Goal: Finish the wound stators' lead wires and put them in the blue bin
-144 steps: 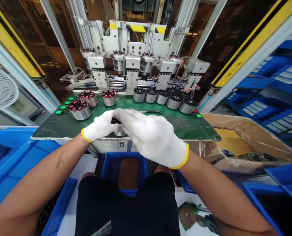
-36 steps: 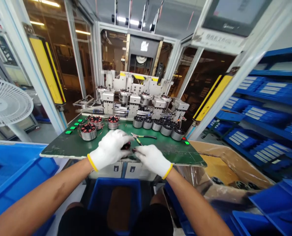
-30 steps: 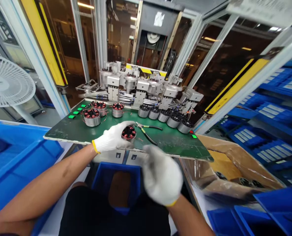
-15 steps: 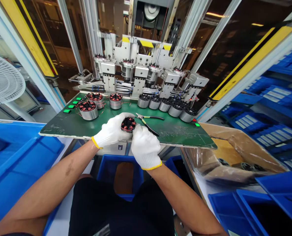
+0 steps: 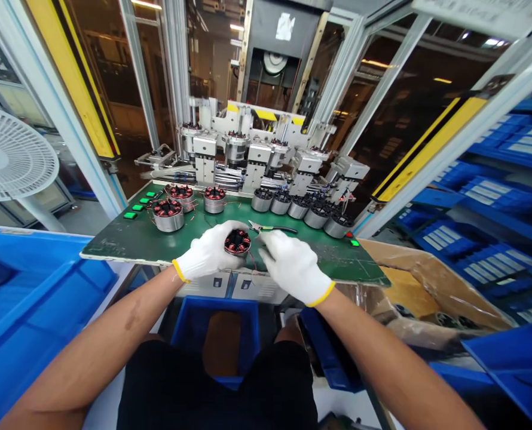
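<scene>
In my gloved left hand [image 5: 212, 249] is a motor stator [image 5: 238, 241] with dark slots and red copper windings, tilted toward me near the table's front edge. Thin loose wires hang from its right side. My gloved right hand [image 5: 293, 263] is just right of the stator, thumb and fingers apart, over the diagonal cutters [image 5: 277, 228]. Their jaws and one handle show on the green table [image 5: 194, 230]; the hand hides the rest. At the left of the table stand wound stators, among them a near one [image 5: 168, 216] and one farther right [image 5: 214, 200].
Several grey stators [image 5: 318, 215] line the table's back right. Behind rises a winding fixture [image 5: 257, 158]. Blue bins stand at left [image 5: 46, 298] and below [image 5: 189, 322]. A lined carton [image 5: 413, 286] is at right, a white fan [image 5: 10, 155] at far left.
My right hand has drawn away from the stator to the right, over the cutters, and its fingers have spread. Loose wires now show below the stator. The view has tilted up a little.
</scene>
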A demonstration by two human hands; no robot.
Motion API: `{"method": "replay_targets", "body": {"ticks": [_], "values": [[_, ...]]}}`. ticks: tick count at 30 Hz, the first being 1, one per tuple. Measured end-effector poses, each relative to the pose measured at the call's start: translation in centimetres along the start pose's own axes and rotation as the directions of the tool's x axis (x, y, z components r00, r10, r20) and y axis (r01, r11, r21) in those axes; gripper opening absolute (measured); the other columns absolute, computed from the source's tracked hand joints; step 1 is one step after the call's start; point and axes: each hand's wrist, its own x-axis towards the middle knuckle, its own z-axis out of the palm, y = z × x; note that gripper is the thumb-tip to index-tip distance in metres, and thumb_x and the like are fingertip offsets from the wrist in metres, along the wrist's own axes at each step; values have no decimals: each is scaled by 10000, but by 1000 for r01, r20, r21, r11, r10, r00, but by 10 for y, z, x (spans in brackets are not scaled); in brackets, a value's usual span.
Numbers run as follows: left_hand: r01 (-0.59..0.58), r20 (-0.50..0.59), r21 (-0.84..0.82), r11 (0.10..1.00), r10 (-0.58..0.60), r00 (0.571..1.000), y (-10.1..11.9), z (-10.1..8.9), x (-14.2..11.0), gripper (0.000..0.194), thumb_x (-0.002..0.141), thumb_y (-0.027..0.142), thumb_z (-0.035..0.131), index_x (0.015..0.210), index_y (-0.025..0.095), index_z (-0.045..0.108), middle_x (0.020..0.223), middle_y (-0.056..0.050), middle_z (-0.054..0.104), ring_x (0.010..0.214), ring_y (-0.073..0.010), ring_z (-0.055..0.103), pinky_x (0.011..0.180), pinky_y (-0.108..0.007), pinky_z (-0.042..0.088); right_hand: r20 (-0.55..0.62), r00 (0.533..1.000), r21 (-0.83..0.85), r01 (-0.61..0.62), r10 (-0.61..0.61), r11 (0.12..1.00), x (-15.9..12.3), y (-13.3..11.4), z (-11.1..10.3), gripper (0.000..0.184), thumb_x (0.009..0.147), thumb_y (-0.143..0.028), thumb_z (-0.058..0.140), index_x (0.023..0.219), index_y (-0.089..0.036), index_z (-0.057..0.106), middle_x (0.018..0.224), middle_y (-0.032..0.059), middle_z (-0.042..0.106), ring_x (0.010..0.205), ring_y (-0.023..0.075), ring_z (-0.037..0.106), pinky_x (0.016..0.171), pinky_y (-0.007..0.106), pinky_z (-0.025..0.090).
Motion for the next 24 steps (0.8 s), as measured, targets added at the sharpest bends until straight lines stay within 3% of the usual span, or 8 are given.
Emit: {"method": "replay_targets", "body": {"ticks": [4, 7, 10, 12, 16, 20, 22, 24], "values": [[-30, 28, 0, 1000, 30, 999, 1, -1, 2, 665, 555, 324, 685, 1201, 255, 545, 1122, -36, 648, 995, -264, 624, 857, -362, 517, 96, 944, -324, 331, -317, 886, 8, -14, -16, 236, 948, -288, 392, 965, -179, 600, 944, 108, 613, 856, 251, 586, 706, 327, 421], [-17, 17, 0, 1000, 17, 1000, 2, -1, 1, 647, 573, 322, 668, 1204, 259, 540, 1116, -31, 651, 999, -259, 625, 856, -360, 518, 34, 999, -7, 37, -36, 999, 20, -12, -4, 323, 952, -363, 384, 810, -161, 592, 777, 88, 625, 684, 197, 594, 616, 284, 429], [3, 6, -9, 1000, -2, 1000, 3, -1, -1, 635, 582, 319, 663, 1202, 271, 539, 1108, -29, 654, 984, -253, 634, 837, -352, 521, 167, 941, 446, -338, 294, 829, 17, -4, 15, 508, 982, -419, 222, 705, -157, 557, 577, 46, 568, 441, 133, 500, 463, 242, 398], [3, 13, -16, 1000, -3, 1000, 3, -1, -2, 640, 574, 310, 667, 1200, 273, 540, 1111, -29, 653, 981, -254, 636, 832, -352, 521, 135, 939, 582, -334, 316, 742, 3, -2, 24, 554, 977, -479, 194, 747, -154, 579, 580, 41, 572, 426, 131, 494, 449, 242, 408], [-33, 38, -55, 998, 35, 999, 2, -5, 1, 647, 573, 283, 663, 1206, 252, 531, 1119, -28, 648, 983, -243, 630, 867, -355, 508, -215, 974, 192, -33, 75, 981, -21, -11, 29, 390, 969, -373, 301, 1128, -160, 587, 981, 120, 633, 816, 214, 602, 743, 309, 465], [-121, 119, -115, 986, 135, 984, 1, -16, 7, 616, 576, 267, 676, 1176, 213, 545, 1121, -22, 631, 1004, -214, 607, 905, -335, 488, -150, 978, 88, -130, 143, 988, -22, -21, 41, 330, 945, -266, 322, 1073, -146, 601, 910, 135, 585, 828, 240, 552, 733, 327, 432], [-145, 191, -140, 980, 170, 967, 0, -22, 10, 613, 566, 231, 675, 1167, 202, 554, 1128, -20, 622, 1010, -207, 598, 906, -329, 486, -65, 979, 499, -134, 191, 856, -21, -24, 52, 298, 936, -321, 355, 984, -154, 598, 759, 70, 529, 674, 177, 508, 620, 265, 417], [-149, 240, -157, 976, 184, 953, -2, -26, 13, 620, 557, 188, 656, 1169, 203, 557, 1137, -14, 618, 1021, -208, 592, 915, -337, 479, 49, 987, 836, -124, 152, 535, -21, -25, 65, 318, 933, -401, 338, 942, -171, 558, 615, -23, 382, 479, 113, 353, 466, 212, 336]]}}
